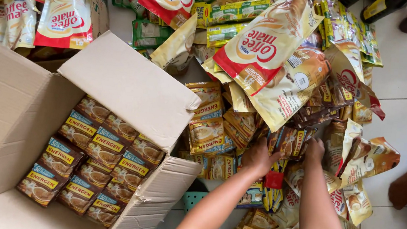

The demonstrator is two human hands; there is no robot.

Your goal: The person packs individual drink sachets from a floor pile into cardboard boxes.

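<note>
Evidently the sorting is mid-way: the left hand (258, 157) and right hand (315, 149) both clutch a strip of brown and yellow drink sachets (288, 140) in the heaped pile of foil packets (269, 51) on the floor; lifting it free seems next. Room is tight; the open cardboard box (10, 106), half filled with brown sachet rows (92, 156), has its flap (131, 85) jutting toward the pile.
</note>
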